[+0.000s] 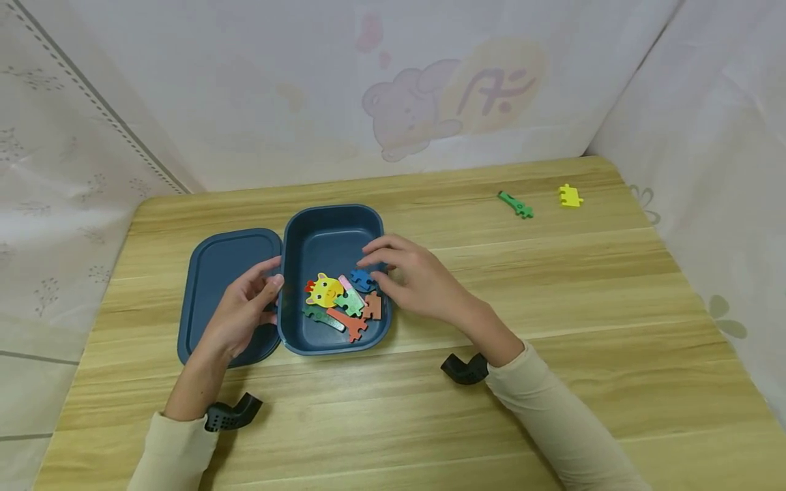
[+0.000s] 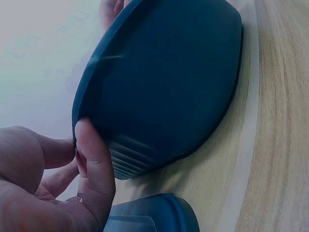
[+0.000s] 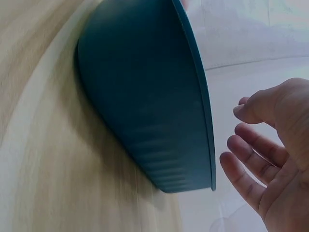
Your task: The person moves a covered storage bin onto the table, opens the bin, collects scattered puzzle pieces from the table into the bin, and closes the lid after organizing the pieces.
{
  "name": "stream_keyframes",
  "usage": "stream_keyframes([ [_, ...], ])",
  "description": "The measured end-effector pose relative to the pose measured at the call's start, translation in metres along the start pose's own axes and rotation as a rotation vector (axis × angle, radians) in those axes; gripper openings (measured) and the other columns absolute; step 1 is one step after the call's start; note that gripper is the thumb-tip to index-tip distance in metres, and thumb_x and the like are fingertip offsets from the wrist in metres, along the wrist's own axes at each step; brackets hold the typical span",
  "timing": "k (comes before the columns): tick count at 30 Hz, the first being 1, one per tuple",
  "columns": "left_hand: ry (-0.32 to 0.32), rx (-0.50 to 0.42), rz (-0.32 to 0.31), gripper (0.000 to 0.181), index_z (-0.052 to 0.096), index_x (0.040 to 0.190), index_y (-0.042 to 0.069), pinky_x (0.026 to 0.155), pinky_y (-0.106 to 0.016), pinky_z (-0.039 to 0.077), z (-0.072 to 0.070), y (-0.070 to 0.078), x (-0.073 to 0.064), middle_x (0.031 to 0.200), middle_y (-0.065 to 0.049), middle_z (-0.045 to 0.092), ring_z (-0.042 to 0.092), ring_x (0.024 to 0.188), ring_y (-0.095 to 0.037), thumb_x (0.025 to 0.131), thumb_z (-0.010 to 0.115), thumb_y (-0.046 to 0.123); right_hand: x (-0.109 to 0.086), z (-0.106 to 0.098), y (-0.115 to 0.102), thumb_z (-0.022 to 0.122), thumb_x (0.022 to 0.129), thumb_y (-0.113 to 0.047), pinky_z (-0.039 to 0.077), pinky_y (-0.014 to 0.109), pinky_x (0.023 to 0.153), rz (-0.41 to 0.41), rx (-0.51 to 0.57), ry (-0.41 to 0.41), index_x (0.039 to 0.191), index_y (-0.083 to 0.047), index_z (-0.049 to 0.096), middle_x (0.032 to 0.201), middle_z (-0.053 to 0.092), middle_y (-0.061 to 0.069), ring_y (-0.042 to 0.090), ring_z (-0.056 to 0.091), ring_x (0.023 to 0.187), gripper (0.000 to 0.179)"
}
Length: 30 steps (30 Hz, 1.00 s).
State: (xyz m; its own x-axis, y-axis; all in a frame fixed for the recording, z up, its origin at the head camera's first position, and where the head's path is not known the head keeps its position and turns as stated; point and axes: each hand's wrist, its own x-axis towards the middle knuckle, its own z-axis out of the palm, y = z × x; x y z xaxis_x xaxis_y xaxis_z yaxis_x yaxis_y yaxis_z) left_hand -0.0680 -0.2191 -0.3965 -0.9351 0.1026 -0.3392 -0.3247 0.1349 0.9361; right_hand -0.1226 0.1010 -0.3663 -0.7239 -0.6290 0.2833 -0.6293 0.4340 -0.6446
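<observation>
A dark blue rectangular box [image 1: 334,348] stands on the table with several puzzle pieces inside. Among them are a yellow giraffe-head piece [image 1: 324,292], a blue piece [image 1: 362,279], a brown piece [image 1: 372,306] and an orange-red piece [image 1: 350,323]. My left hand [image 1: 242,307] pinches the box's left rim, thumb on top and fingers against the outer wall [image 2: 164,82]. Over the right rim hovers my right hand [image 1: 414,276], fingers loosely bent near the blue piece. In the right wrist view the fingers [image 3: 248,157] hold nothing and are apart from the rim.
The blue lid [image 1: 230,262] lies flat left of the box, partly under my left hand. Toward the back right of the wooden table [image 1: 552,300] lie a green puzzle piece [image 1: 516,204] and a yellow one [image 1: 570,196]. Printed cloth hangs behind the table.
</observation>
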Motion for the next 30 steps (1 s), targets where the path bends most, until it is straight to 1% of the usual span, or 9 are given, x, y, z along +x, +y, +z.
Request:
stream_keyframes([
  [3, 0.004, -0.008, -0.003, 0.061, 0.033, 0.166, 0.014, 0.066, -0.023, 0.061, 0.000, -0.002, 0.000, 0.107, 0.009, 0.059, 0.058, 0.091, -0.008, 0.112, 0.054, 0.030, 0.000, -0.002, 0.004, 0.073, 0.100, -0.010, 0.059, 0.040, 0.102, 0.034, -0.016, 0.010, 0.123, -0.008, 0.077, 0.133, 0.069, 0.008, 0.023, 0.065, 0.127, 0.024],
  [5, 0.006, -0.008, -0.002, 0.060, 0.033, 0.166, 0.014, 0.065, -0.023, 0.061, 0.000, -0.002, 0.000, 0.107, 0.009, 0.059, 0.058, 0.091, -0.009, 0.112, 0.054, 0.030, 0.000, -0.005, 0.007, 0.074, 0.100, -0.013, 0.058, 0.041, 0.106, 0.064, -0.023, 0.019, 0.126, -0.010, 0.076, 0.133, 0.069, 0.006, 0.023, 0.066, 0.127, 0.026],
  [6, 0.007, -0.005, -0.001, 0.060, 0.034, 0.166, 0.014, 0.065, -0.024, 0.061, 0.000, -0.002, 0.001, 0.107, 0.009, 0.059, 0.058, 0.091, -0.009, 0.112, 0.054, 0.030, -0.001, -0.007, 0.009, 0.074, 0.100, -0.014, 0.058, 0.042, 0.106, 0.076, -0.027, 0.027, 0.126, -0.010, 0.075, 0.133, 0.069, 0.005, 0.024, 0.066, 0.126, 0.027],
  [11, 0.014, 0.001, 0.010, 0.060, 0.036, 0.166, 0.015, 0.065, -0.023, 0.061, 0.001, -0.002, 0.004, 0.108, 0.007, 0.059, 0.057, 0.091, -0.009, 0.112, 0.055, 0.031, 0.000, -0.022, 0.022, 0.073, 0.100, -0.013, 0.061, 0.042, 0.093, 0.120, -0.031, 0.072, 0.118, -0.010, 0.077, 0.124, 0.071, 0.005, 0.027, 0.070, 0.111, 0.019],
  [13, 0.019, 0.001, 0.011, 0.059, 0.036, 0.165, 0.014, 0.065, -0.023, 0.061, 0.001, -0.003, 0.004, 0.108, 0.006, 0.059, 0.057, 0.091, -0.009, 0.112, 0.055, 0.030, 0.001, -0.029, 0.027, 0.072, 0.101, -0.013, 0.062, 0.043, 0.091, 0.135, -0.033, 0.075, 0.116, -0.010, 0.076, 0.122, 0.072, 0.006, 0.027, 0.070, 0.108, 0.016],
  [18, 0.020, -0.008, 0.019, 0.058, 0.036, 0.165, 0.012, 0.065, -0.022, 0.061, 0.000, -0.004, 0.004, 0.107, 0.007, 0.059, 0.058, 0.089, -0.009, 0.112, 0.054, 0.027, 0.000, -0.044, 0.040, 0.070, 0.102, -0.014, 0.062, 0.049, 0.093, 0.178, -0.061, 0.085, 0.124, -0.009, 0.074, 0.124, 0.072, 0.010, 0.031, 0.071, 0.110, 0.023],
  [22, 0.025, -0.006, 0.019, 0.058, 0.036, 0.165, 0.012, 0.064, -0.022, 0.061, -0.001, -0.003, 0.003, 0.106, 0.008, 0.059, 0.058, 0.089, -0.008, 0.112, 0.054, 0.027, -0.001, -0.054, 0.052, 0.070, 0.102, -0.012, 0.061, 0.054, 0.093, 0.198, -0.090, 0.137, 0.129, -0.008, 0.073, 0.128, 0.072, 0.014, 0.035, 0.071, 0.111, 0.028],
  [26, 0.029, -0.004, 0.012, 0.058, 0.036, 0.165, 0.012, 0.064, -0.022, 0.061, -0.002, -0.003, 0.001, 0.106, 0.007, 0.059, 0.058, 0.089, -0.008, 0.112, 0.054, 0.028, -0.002, -0.060, 0.064, 0.070, 0.102, -0.012, 0.060, 0.054, 0.096, 0.228, -0.123, 0.176, 0.130, -0.009, 0.073, 0.130, 0.072, 0.014, 0.034, 0.070, 0.113, 0.028],
  [30, 0.040, -0.006, 0.003, 0.057, 0.036, 0.165, 0.013, 0.064, -0.022, 0.061, -0.002, -0.005, 0.000, 0.106, 0.007, 0.059, 0.058, 0.089, -0.008, 0.113, 0.053, 0.027, -0.002, -0.065, 0.079, 0.069, 0.103, -0.014, 0.059, 0.053, 0.097, 0.252, -0.154, 0.185, 0.130, -0.007, 0.072, 0.130, 0.072, 0.014, 0.034, 0.070, 0.113, 0.028],
])
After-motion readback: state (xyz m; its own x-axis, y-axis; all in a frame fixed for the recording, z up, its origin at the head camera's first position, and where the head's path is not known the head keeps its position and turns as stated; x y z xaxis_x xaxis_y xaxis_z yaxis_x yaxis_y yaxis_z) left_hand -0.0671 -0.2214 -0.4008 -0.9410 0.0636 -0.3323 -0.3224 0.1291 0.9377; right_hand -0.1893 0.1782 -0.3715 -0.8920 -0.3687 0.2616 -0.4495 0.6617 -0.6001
